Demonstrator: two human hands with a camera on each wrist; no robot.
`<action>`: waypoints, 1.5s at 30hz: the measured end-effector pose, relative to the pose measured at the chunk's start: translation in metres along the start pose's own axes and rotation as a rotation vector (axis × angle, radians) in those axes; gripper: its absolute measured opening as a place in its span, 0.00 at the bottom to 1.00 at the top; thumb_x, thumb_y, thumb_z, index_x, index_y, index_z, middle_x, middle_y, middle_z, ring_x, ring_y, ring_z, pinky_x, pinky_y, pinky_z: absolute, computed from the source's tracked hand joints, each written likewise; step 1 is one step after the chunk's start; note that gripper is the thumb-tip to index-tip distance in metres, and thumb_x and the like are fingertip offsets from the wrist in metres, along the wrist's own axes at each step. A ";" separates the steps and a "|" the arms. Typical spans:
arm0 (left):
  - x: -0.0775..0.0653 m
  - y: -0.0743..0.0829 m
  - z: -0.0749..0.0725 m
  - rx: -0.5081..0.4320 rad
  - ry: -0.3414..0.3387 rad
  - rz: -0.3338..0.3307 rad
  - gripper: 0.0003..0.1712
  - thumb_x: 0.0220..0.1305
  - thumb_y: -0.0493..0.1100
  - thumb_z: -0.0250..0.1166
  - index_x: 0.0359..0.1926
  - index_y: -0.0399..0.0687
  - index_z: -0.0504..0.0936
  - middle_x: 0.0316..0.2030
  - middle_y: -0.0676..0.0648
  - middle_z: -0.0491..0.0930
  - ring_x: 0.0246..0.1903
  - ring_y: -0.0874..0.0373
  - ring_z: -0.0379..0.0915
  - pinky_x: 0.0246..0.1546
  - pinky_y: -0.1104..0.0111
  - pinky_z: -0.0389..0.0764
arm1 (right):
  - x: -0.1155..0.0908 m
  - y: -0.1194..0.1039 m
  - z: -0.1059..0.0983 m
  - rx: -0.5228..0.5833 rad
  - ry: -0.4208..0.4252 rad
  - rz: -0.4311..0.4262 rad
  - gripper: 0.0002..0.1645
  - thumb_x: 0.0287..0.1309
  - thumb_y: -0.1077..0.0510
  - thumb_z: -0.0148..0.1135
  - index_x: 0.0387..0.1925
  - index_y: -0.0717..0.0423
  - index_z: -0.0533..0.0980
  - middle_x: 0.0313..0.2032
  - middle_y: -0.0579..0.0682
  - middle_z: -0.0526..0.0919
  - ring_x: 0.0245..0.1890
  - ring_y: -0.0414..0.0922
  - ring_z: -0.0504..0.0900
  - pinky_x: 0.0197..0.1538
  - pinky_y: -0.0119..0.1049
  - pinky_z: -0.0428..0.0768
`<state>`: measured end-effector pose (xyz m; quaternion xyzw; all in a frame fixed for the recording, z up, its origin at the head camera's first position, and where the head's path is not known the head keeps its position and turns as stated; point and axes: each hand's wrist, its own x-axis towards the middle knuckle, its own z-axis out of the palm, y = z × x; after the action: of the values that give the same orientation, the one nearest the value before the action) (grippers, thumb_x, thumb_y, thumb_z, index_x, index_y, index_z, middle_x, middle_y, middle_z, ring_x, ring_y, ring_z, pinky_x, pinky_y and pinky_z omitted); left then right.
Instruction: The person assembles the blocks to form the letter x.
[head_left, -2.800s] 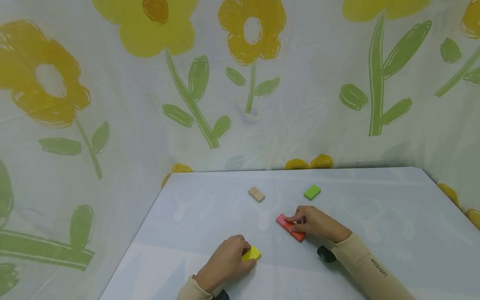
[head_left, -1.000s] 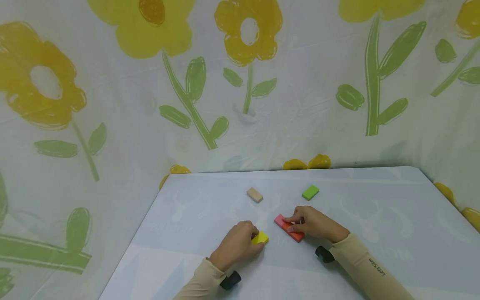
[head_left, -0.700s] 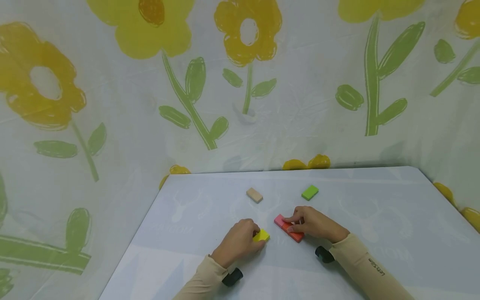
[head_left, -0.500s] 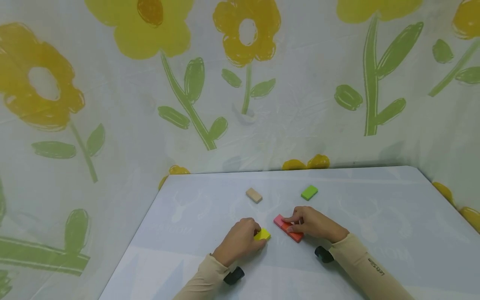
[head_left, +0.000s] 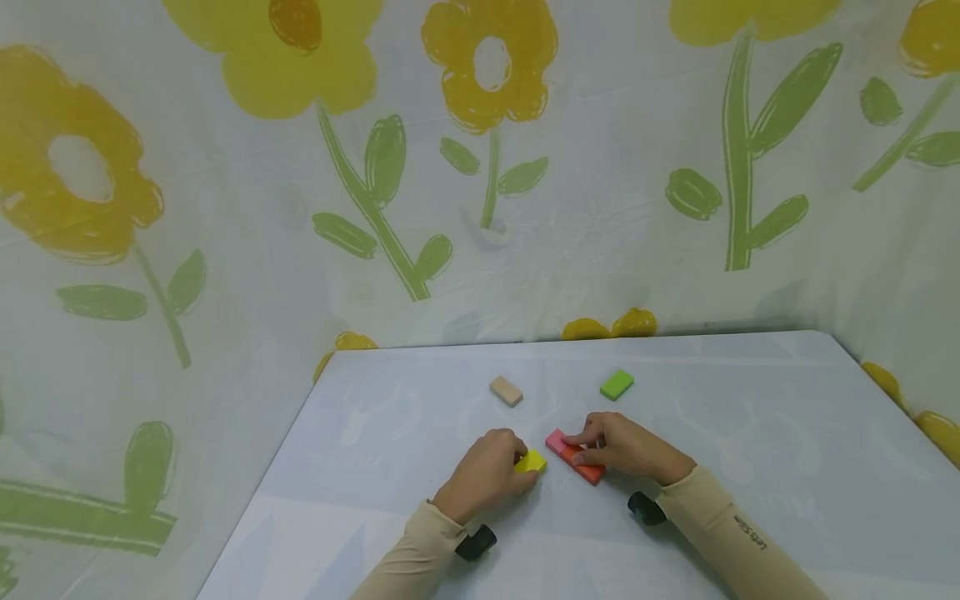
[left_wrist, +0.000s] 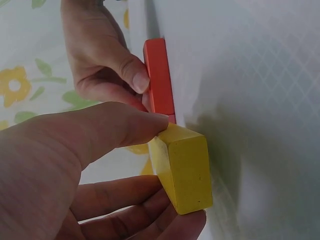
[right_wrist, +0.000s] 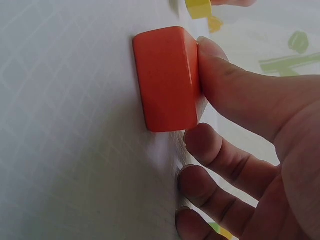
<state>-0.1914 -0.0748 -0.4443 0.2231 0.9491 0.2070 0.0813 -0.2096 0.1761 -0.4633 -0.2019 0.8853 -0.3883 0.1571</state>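
Note:
My left hand pinches a yellow block between thumb and fingers. In the left wrist view the end of this yellow block faces the camera; whether it touches the table I cannot tell. Just beyond it, to the right, a red block and a pink block lie end to end on the table. My right hand holds this pair, its thumb on the red block and forefinger by the pink one. A small gap separates the yellow block from the pair.
A plain wooden block and a green block lie farther back on the white table. Behind the table hangs a flowered cloth. Each wrist carries a black camera.
My left hand has carried the yellow block forward and to the right, close to the red and pink blocks. The right hand stays where it was, and the view has shifted slightly.

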 end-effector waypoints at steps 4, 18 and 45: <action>0.002 0.000 0.002 0.008 0.000 0.007 0.19 0.59 0.49 0.76 0.43 0.38 0.90 0.35 0.49 0.86 0.31 0.65 0.72 0.36 0.74 0.78 | 0.000 -0.001 0.001 -0.002 0.004 -0.002 0.24 0.60 0.53 0.75 0.57 0.54 0.84 0.31 0.45 0.79 0.31 0.40 0.72 0.31 0.28 0.68; 0.007 -0.001 0.004 -0.008 0.004 0.014 0.18 0.60 0.49 0.75 0.42 0.39 0.91 0.34 0.50 0.85 0.30 0.64 0.72 0.36 0.75 0.77 | 0.000 -0.002 -0.001 -0.006 0.001 0.015 0.25 0.59 0.53 0.75 0.57 0.56 0.84 0.31 0.45 0.79 0.31 0.41 0.72 0.31 0.28 0.68; 0.016 0.000 0.008 -0.046 -0.030 -0.005 0.16 0.60 0.48 0.75 0.42 0.39 0.91 0.32 0.51 0.82 0.30 0.62 0.71 0.33 0.73 0.75 | 0.000 -0.002 0.000 0.032 -0.002 0.052 0.24 0.60 0.55 0.74 0.57 0.55 0.83 0.32 0.46 0.80 0.31 0.43 0.71 0.31 0.28 0.67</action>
<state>-0.2041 -0.0650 -0.4524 0.2220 0.9433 0.2251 0.1009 -0.2092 0.1749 -0.4620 -0.1767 0.8837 -0.3980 0.1714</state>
